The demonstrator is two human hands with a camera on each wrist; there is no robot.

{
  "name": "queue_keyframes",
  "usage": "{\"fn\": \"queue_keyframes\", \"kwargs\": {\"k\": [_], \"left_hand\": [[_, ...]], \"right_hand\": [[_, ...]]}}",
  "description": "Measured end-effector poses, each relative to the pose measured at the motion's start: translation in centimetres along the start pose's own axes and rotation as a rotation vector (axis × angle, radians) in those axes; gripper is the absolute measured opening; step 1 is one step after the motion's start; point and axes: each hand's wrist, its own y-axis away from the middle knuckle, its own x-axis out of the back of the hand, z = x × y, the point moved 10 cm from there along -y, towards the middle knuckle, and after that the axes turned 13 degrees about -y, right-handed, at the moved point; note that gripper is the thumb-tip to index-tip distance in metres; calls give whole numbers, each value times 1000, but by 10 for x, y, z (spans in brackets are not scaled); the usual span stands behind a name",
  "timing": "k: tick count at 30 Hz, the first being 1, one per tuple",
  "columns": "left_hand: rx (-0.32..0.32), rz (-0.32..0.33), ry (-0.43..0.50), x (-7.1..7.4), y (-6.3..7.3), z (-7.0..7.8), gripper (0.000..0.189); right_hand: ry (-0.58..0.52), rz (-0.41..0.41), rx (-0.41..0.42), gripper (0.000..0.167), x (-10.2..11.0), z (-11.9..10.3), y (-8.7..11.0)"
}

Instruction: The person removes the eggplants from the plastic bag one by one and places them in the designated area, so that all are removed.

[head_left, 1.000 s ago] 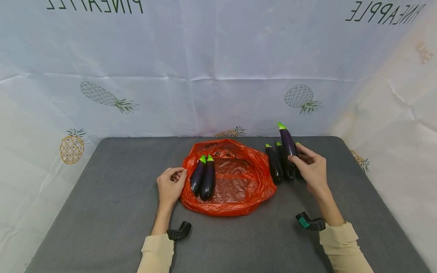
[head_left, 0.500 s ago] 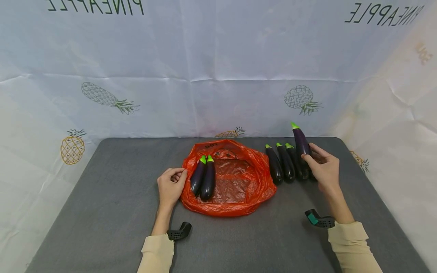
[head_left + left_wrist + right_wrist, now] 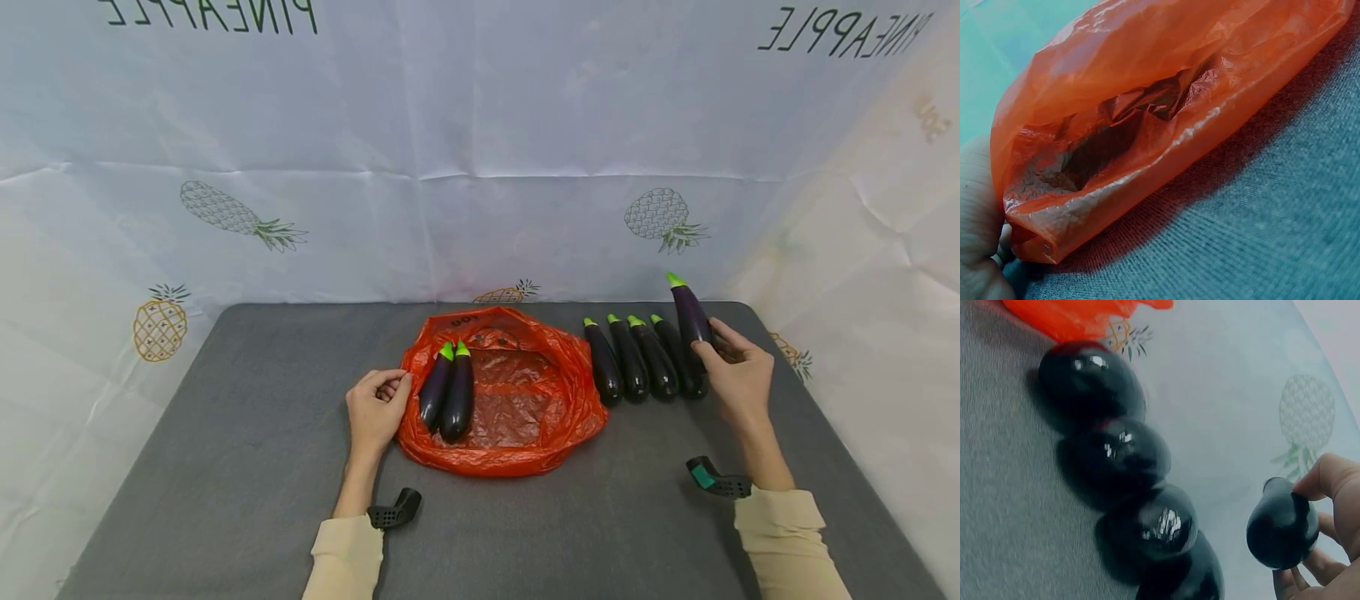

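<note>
A red plastic bag [image 3: 517, 454] lies open-mouthed on the grey table, with two dark purple eggplants [image 3: 457, 400] side by side in its left part. My left hand [image 3: 377, 408] pinches the bag's left rim; in the left wrist view that hand [image 3: 979, 219] shows at the left edge beside the orange-red film. Right of the bag, several eggplants [image 3: 628, 362] with green tips lie in a slanted row. Above the row's right end, my right hand [image 3: 738, 375] grips another eggplant [image 3: 691, 312], green tip up and away. The right wrist view shows this held eggplant [image 3: 1282, 528] apart from the row.
The grey table [image 3: 540, 542] ends at a back edge against a white cloth [image 3: 480, 233] printed with pineapples. The row's leftmost eggplant [image 3: 1088, 381] lies close to the bag's right side.
My right hand has moved to the right with the eggplant, passing above the row and uncovering more of it. The left hand and the bag have stayed put.
</note>
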Motion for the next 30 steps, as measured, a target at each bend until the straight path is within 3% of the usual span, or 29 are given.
{"fn": "queue_keyframes", "kwargs": {"k": [11, 23, 30], "left_hand": [[-6, 5, -5, 0, 0, 0, 5], [-1, 8, 36, -2, 1, -1, 10], [-2, 36, 24, 3, 1, 13, 11]], "right_hand": [[27, 32, -5, 49, 16, 12, -12], [115, -1, -47, 51, 28, 33, -17], [202, -19, -114, 53, 32, 48, -20]]}}
